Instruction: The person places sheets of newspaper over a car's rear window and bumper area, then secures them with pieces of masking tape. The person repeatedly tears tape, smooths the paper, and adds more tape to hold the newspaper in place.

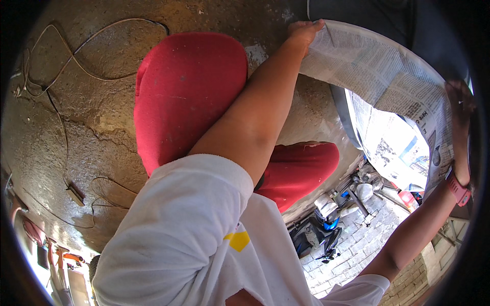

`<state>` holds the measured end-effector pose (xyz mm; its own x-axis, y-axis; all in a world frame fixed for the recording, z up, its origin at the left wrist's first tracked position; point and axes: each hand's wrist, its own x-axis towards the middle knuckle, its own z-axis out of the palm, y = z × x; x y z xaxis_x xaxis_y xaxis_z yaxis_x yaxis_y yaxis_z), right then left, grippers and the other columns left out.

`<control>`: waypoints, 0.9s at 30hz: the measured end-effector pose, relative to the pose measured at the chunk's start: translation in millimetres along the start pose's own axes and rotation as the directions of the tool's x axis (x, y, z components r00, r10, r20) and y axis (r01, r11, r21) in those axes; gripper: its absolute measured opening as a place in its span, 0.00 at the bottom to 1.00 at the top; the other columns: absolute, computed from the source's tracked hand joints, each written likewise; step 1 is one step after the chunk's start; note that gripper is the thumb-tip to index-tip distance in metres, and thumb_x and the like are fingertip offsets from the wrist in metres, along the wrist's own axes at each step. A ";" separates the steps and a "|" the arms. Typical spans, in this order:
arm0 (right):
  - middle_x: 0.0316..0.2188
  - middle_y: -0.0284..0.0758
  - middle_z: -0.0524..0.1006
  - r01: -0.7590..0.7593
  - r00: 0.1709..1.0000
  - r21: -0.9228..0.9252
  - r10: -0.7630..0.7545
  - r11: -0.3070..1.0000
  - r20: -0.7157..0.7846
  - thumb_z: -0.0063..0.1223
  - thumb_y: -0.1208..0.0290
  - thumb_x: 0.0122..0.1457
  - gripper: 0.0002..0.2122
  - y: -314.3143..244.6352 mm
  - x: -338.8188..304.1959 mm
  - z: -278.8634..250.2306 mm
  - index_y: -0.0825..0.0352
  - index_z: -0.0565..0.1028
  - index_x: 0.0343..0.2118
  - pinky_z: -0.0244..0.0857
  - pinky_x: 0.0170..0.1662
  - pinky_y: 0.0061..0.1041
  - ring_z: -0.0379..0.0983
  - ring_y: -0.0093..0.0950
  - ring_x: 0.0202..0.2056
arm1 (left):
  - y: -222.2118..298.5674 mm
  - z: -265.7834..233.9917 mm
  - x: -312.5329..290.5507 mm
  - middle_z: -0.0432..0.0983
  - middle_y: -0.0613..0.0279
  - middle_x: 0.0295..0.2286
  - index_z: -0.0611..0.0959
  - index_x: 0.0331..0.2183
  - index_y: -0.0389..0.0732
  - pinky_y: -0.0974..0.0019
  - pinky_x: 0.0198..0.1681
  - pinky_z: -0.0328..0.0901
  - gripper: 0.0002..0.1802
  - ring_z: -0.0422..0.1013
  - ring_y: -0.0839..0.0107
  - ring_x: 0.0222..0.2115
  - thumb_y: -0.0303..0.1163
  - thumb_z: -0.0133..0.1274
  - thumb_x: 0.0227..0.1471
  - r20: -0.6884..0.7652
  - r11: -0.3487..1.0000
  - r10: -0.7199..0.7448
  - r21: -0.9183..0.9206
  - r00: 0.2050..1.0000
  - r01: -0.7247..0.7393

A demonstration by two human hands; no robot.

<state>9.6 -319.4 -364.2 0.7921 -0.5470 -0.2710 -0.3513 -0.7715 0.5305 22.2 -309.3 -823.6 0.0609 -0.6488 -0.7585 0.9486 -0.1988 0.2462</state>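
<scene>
My left hand (304, 34) reaches up and pinches the near corner of a long newspaper sheet (380, 69). A pale strip runs along the sheet's curved upper edge, against a dark smooth panel (365, 11). Far to the right, in shadow, my right hand (459, 104) is closed at the other end of the sheet; its fingertips are hard to see. A red watch (458, 189) is on that wrist. Below the sheet, more newspaper (395, 145) hangs in bright light beside a dark curved edge (345, 115).
My bent legs in red trousers (191, 97) rest over a stained concrete floor (102, 109). A loose cable (66, 43) loops at the left, with a small dark block (75, 195) on the floor. A motorcycle (316, 234) stands on light paving (360, 245) at the lower right.
</scene>
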 end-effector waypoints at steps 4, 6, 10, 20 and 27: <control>0.37 0.48 0.89 0.018 1.000 0.064 -0.020 0.998 0.022 0.67 0.71 0.65 0.08 19.6 -8.1 4.1 0.71 0.88 0.39 0.78 0.45 0.37 0.86 0.43 0.37 | -4.3 2.7 4.8 0.83 0.46 0.54 0.84 0.53 0.42 0.44 0.60 0.69 0.34 0.77 0.52 0.55 0.46 0.80 0.51 -0.046 0.999 0.042 -0.013 0.998 -0.042; 0.38 0.47 0.89 -0.009 0.998 0.064 0.005 0.998 0.064 0.68 0.69 0.65 0.09 37.5 -18.7 4.1 0.71 0.88 0.41 0.78 0.46 0.36 0.87 0.43 0.38 | -6.0 3.8 4.9 0.87 0.52 0.44 0.86 0.41 0.40 0.52 0.51 0.75 0.26 0.83 0.59 0.43 0.45 0.81 0.50 -0.100 0.995 0.099 -0.006 0.990 -0.100; 0.72 0.37 0.71 0.284 0.937 -0.258 -0.210 0.924 0.278 0.50 0.65 0.79 0.21 60.6 -31.1 12.5 0.61 0.73 0.71 0.59 0.73 0.30 0.70 0.28 0.68 | -3.1 4.0 0.5 0.86 0.48 0.48 0.87 0.47 0.41 0.46 0.54 0.74 0.25 0.82 0.54 0.49 0.45 0.77 0.55 -0.055 0.987 0.147 0.079 0.988 -0.142; 0.55 0.40 0.85 -0.127 0.991 0.074 0.130 0.989 -0.030 0.58 0.61 0.76 0.16 18.7 -44.6 26.8 0.67 0.85 0.56 0.71 0.63 0.28 0.84 0.28 0.53 | 1.2 26.3 -27.3 0.90 0.55 0.36 0.92 0.35 0.43 0.51 0.56 0.73 0.13 0.85 0.55 0.40 0.41 0.73 0.50 -0.277 0.924 0.359 0.238 0.891 -0.299; 0.55 0.38 0.85 -0.140 0.990 0.112 0.140 0.984 0.001 0.57 0.62 0.76 0.15 32.3 -40.1 27.2 0.66 0.84 0.55 0.71 0.61 0.28 0.84 0.27 0.52 | -6.2 30.3 -21.9 0.90 0.57 0.38 0.93 0.37 0.47 0.53 0.58 0.74 0.13 0.85 0.57 0.41 0.40 0.75 0.49 -0.247 0.960 0.276 0.105 0.929 -0.258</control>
<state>-47.0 -331.2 -358.1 0.7346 -0.6500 -0.1945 -0.5122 -0.7192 0.4694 5.6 -316.1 -790.3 0.3954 -0.4760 -0.7855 0.8630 -0.1004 0.4952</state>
